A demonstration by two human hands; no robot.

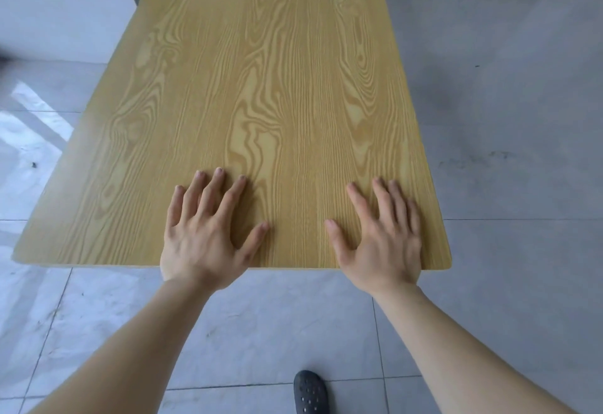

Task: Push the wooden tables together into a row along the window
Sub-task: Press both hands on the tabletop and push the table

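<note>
A long wooden table (pixel 261 71) with a light grain top stretches away from me, its near short edge just in front of my body. My left hand (pixel 205 234) lies flat on the top near that edge, fingers spread, palm down. My right hand (pixel 381 237) lies flat the same way toward the near right corner. Both hands press on the surface and hold nothing. Only this one table shows; its legs are hidden under the top.
Grey floor tiles (pixel 261 322) lie under me, and a darker grey floor (pixel 522 87) runs along the table's right side. A white wall or panel (pixel 58 5) stands at the far left. My dark perforated shoe (pixel 310 394) is at the bottom edge.
</note>
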